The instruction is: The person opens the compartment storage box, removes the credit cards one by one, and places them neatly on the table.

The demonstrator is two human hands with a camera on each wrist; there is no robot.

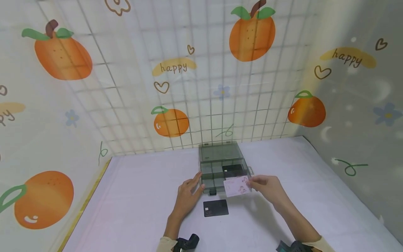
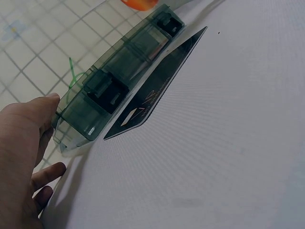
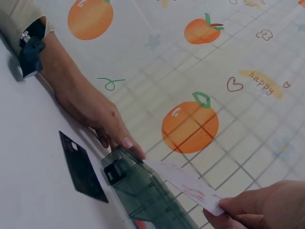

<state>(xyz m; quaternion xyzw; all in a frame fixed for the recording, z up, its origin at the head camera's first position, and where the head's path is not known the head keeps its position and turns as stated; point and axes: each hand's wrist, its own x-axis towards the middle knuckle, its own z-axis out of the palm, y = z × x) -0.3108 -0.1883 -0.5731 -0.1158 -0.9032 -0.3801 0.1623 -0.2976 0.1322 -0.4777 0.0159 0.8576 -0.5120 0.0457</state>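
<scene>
Box [image 1: 212, 168]: green, see-through, divided into compartments, on the table [image 1: 141, 196]; lid [image 1: 221, 152] folded back at the rear; dark latch [image 1: 212, 191] at the front

Pink card [image 1: 236, 187]: pale, pink print; raised and tilted over the box's front right part, clear of the table

Right hand [image 1: 267, 185]: thumb and fingers pinching the pink card by its right edge

Left hand [image 1: 188, 192]: beside the box, fingers extended and somewhat spread, tips touching its left side, none wrapped round it

VIP card [image 1: 215, 209]: black, lettered, chip at left; flat on the table, just in front of the box, apart from both hands

Black card [image 1: 231, 170]: in a right-hand compartment of the box, behind the pink card, lower edge partly covered

Sheet [image 1: 126, 87]: behind the table, printed with oranges, hearts and "happy"; grid [image 1: 206, 105] showing through
</scene>
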